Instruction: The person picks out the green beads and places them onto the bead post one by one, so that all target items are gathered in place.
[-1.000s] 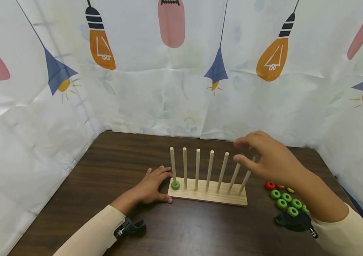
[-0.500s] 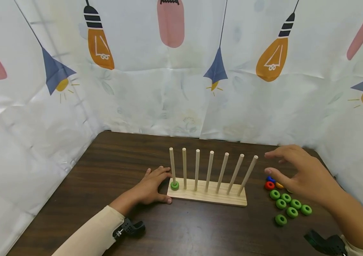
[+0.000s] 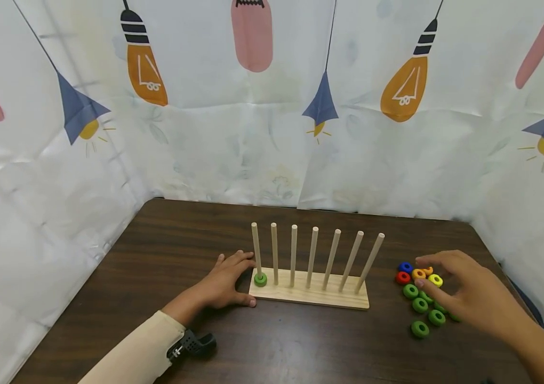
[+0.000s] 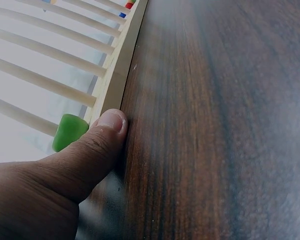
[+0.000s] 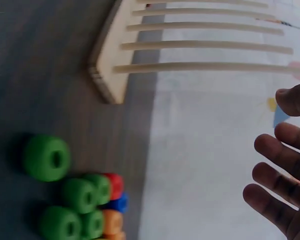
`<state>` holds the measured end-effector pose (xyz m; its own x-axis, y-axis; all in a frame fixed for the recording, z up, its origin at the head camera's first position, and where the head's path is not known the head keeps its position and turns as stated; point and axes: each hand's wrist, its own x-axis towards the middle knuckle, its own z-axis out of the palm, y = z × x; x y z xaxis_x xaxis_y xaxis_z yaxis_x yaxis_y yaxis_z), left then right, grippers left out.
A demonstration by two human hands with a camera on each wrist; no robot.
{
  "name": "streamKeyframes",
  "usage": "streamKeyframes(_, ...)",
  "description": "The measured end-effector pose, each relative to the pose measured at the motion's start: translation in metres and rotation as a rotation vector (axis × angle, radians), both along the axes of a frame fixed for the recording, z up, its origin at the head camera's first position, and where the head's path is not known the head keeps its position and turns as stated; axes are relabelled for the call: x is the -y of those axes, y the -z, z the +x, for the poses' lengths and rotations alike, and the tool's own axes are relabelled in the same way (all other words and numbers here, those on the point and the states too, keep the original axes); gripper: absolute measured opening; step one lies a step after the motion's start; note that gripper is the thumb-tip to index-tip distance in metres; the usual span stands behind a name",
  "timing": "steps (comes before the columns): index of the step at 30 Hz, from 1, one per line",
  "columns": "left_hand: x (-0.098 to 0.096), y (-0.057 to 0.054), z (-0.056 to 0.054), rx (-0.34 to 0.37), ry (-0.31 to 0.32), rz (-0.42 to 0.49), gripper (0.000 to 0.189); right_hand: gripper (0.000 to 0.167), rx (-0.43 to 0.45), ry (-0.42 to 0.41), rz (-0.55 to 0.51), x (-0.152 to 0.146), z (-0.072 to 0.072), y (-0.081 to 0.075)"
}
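Observation:
A pale wooden peg board [image 3: 310, 290] with several upright pegs stands on the table, and a green ring [image 3: 260, 280] sits at the foot of its leftmost peg. My left hand [image 3: 221, 282] holds the board's left end, thumb along the front edge and fingers toward the back. In the left wrist view the thumb [image 4: 102, 137] touches the board's edge beside the green ring [image 4: 70, 131]. My right hand [image 3: 469, 296] is above loose rings at the right, fingers apart and holding nothing. The right wrist view shows its fingers [image 5: 275, 150] spread.
Loose green rings [image 3: 420, 329] lie right of the board, with a red ring [image 3: 402, 278], a blue ring [image 3: 405, 268], orange rings [image 3: 418, 274] and a yellow ring [image 3: 436, 280] behind. A patterned curtain [image 3: 214, 149] borders the dark wooden table [image 3: 272, 346].
My right hand has moved right and down from the board's right-hand pegs to above the loose rings. My left hand keeps its place at the board's left end.

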<state>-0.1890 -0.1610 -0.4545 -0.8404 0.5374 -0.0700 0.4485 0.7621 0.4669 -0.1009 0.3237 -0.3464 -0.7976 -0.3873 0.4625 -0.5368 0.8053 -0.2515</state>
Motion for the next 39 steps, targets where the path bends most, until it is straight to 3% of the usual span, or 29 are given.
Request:
streamKeyframes(7,0.001,0.002,-0.001,-0.006,0.004,0.009,0.083,0.053,-0.014,0.017,-0.028,-0.013,0.009,0.032)
streamKeyframes(14,0.0,0.001,-0.001,-0.016,0.008,0.004,0.084,0.049,0.046,0.094,0.006,-0.021,0.021,0.058)
streamKeyframes(21,0.0,0.001,0.001,-0.007,-0.003,0.009,0.084,0.045,0.121,0.11,0.01,-0.024,0.029,0.082)
streamKeyframes(29,-0.001,0.001,0.001,-0.011,-0.003,0.01,0.083,0.036,0.363,0.231,0.067,-0.027,0.036,0.094)
streamKeyframes(33,-0.001,0.0,0.0,-0.005,-0.003,0.008,0.083,0.037,0.406,0.241,0.084,-0.029,0.036,0.097)
streamKeyframes(39,-0.001,0.0,0.0,0.0,-0.003,0.01,0.083,0.039,0.393,0.243,0.118,-0.029,0.035,0.101)
